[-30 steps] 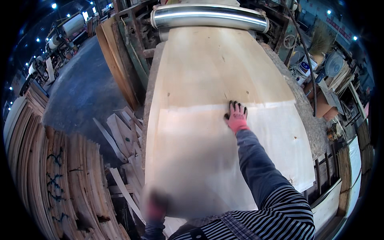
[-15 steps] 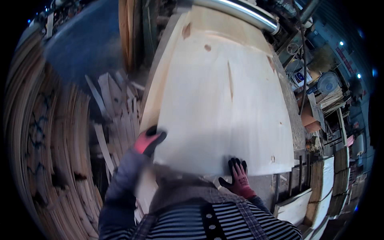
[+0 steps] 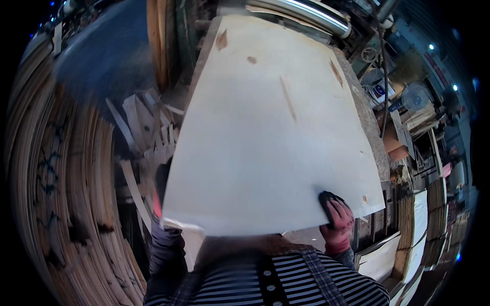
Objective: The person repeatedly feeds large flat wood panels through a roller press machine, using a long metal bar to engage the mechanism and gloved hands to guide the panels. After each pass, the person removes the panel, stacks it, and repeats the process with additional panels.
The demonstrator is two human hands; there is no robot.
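Observation:
A large pale wood veneer sheet (image 3: 255,148), with a few brown knots and a narrow streak, spreads before me over a bench. At its near right edge my right hand (image 3: 339,220), in a pink and black glove, is closed on the sheet, its black fingertips on the top face. My left hand (image 3: 157,203), gloved alike, is at the left edge by the near corner. The sheet covers most of that hand, and what shows is blurred, so its grip is not clear. The near left corner looks slightly bent.
Beyond the sheet's far end lies a shiny metal roller (image 3: 301,16). Stacked veneer (image 3: 76,204) fills the left side, with loose wood strips (image 3: 145,122) beside the bench. To the right stand a fan (image 3: 414,97), a cardboard box (image 3: 395,140) and stacked panels (image 3: 411,229).
The sheet's near end has shifted left and toward me, covering the layer at its left. My left hand moved left and lower; my right hand moved right and closed on the near edge.

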